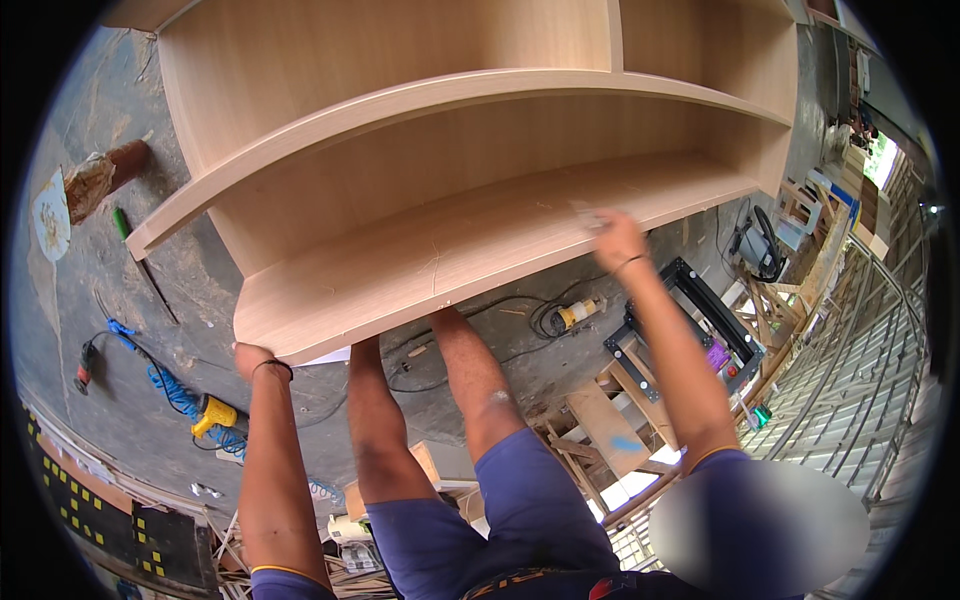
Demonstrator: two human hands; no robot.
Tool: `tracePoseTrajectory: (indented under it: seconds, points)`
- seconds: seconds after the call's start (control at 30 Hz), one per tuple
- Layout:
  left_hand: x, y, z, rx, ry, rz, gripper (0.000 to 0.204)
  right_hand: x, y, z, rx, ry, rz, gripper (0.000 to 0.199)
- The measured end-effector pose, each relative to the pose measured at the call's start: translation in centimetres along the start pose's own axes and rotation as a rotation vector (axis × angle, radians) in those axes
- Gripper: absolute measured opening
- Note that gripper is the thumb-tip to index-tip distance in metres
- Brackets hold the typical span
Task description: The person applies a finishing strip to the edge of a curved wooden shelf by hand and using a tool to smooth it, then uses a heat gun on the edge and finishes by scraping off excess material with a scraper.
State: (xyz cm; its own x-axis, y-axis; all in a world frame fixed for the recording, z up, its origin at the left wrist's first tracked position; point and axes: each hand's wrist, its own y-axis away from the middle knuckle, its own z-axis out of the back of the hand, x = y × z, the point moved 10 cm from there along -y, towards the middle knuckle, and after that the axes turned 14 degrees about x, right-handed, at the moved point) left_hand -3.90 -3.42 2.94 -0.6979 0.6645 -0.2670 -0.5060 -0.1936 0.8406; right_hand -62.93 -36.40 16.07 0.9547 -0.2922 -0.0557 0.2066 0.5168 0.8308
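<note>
A large light-wood shelf unit point(420, 240) fills the upper middle, with a curved board across it and a long lower board nearest me. My left hand point(254, 361) wraps round the near left corner of that lower board; some of its fingers are hidden. Toward the right of the same board, my right hand point(620, 242) is closed at the front edge and smeared by motion. A thin, flat, pale piece point(582, 211) juts from its fingers; its kind cannot be made out. Fine shavings or threads point(436, 262) lie on the board.
On the floor at left are a green-handled screwdriver point(121, 222), a blue coiled hose point(172, 390) and a yellow tool point(215, 415). A yellow-and-white power tool point(577, 313) with cable lies behind my legs. A black frame point(690, 320) and wood offcuts point(612, 425) stand right.
</note>
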Motion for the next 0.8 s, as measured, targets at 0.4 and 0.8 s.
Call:
tracePoseTrajectory:
  seconds: [0.4, 0.8]
  points:
    - [0.2, -1.4, 1.7, -0.113, -0.105, -0.025, 0.052, 13.6, 6.9, -9.0, -0.139, 0.352, 0.292, 0.034]
    - [-1.1, 1.7, 1.0, -0.139, -0.067, -0.017, 0.048, 13.1, 4.6, -5.3, 0.042, 0.094, 0.177, 0.034]
